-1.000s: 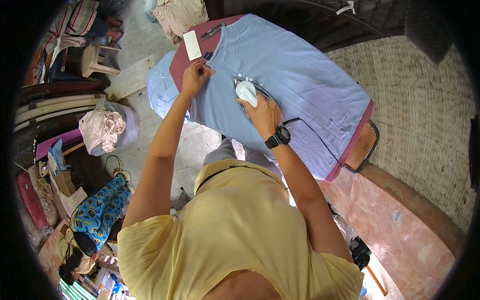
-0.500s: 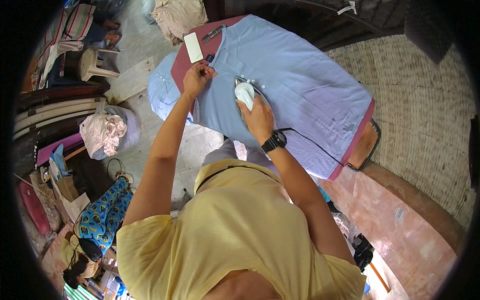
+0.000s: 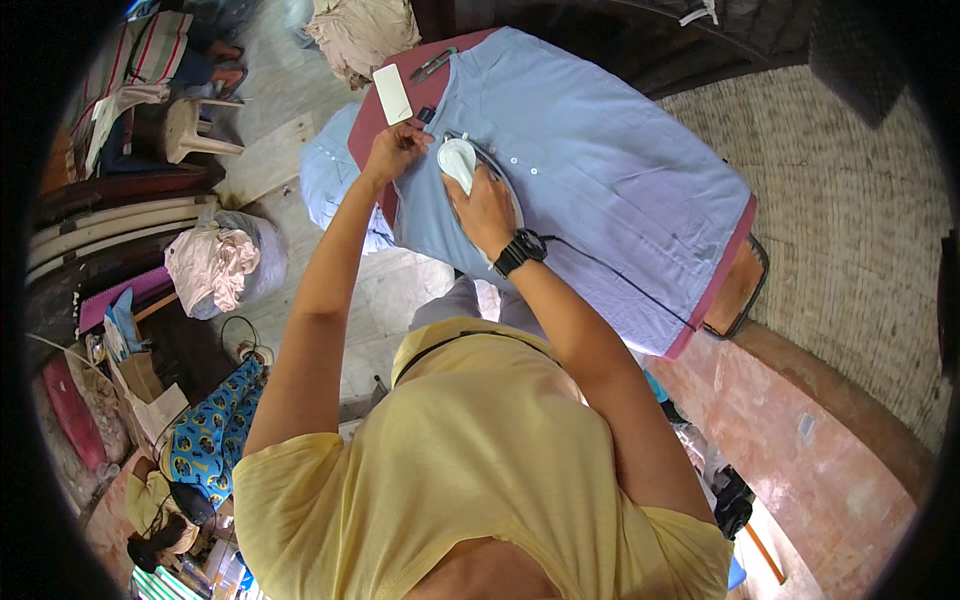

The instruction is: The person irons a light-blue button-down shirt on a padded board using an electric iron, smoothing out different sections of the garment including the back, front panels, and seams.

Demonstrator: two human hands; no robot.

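Note:
A light-blue buttoned shirt is spread over a maroon-covered ironing board, and part of it hangs off the left side. My right hand grips the handle of a white iron, whose soleplate rests on the shirt left of the buttons. A dark cord trails from the iron to the board's right end. At the shirt's left edge, my left hand has its fingers curled in on the cloth, close to the iron's tip. The fingertips are partly hidden.
A white flat rectangular thing, a dark slim tool and a small black object lie on the board's far left. Bundled clothes and a plastic chair stand leftward. Another person is at lower left.
My right hand has slid the iron left and slightly away from me across the shirt, toward my left hand. The left hand stays at the cloth's edge.

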